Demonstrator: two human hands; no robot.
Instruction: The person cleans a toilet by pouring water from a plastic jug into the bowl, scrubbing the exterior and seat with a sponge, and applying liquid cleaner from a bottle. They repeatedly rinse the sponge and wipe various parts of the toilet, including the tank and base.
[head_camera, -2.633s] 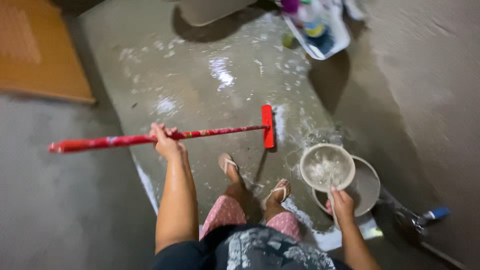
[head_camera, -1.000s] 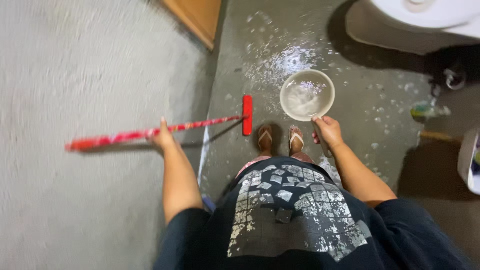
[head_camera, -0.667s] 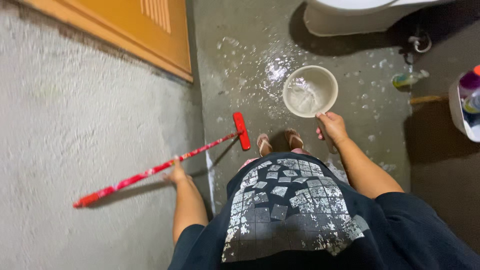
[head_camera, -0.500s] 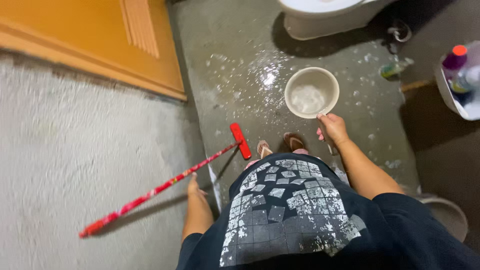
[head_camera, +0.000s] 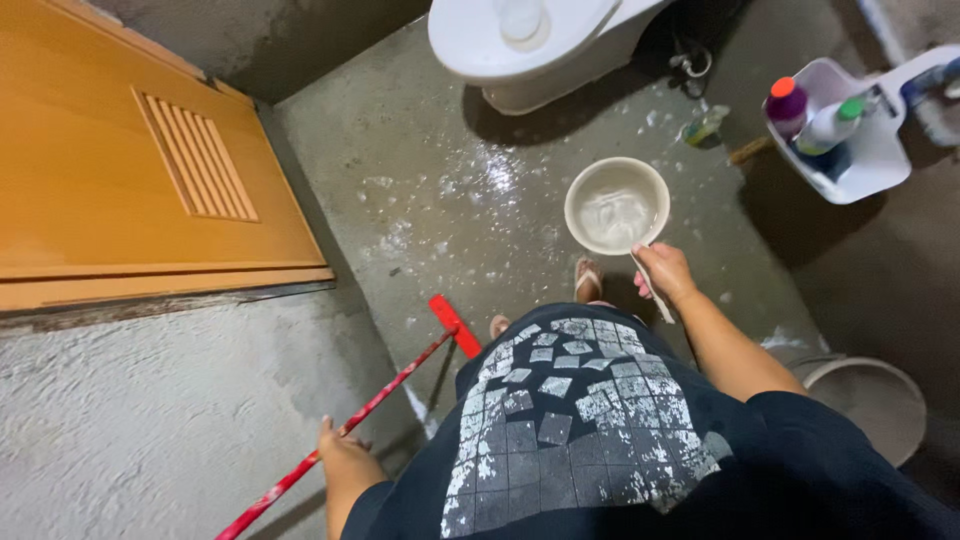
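Standing on wet concrete floor (head_camera: 440, 200): orange louvred door (head_camera: 130, 190), far left; white toilet (head_camera: 520, 40), far; red long-handled brush (head_camera: 400, 380), left hand (head_camera: 340, 455) wrapped round its shaft; water dipper (head_camera: 617, 205), right hand (head_camera: 665, 275) gripping its handle, centre right.

Dipper in my right hand, red floor brush in my left.

I see the cream plastic water dipper (head_camera: 617, 205), round and open side up, with soapy water swirling in its bottom; its pale handle runs back into my right hand (head_camera: 663, 273), held level above the wet concrete. The red long-handled floor brush (head_camera: 400, 384) slants from my left hand (head_camera: 340, 453) up to its flat red head, which rests on the floor just beside my foot.
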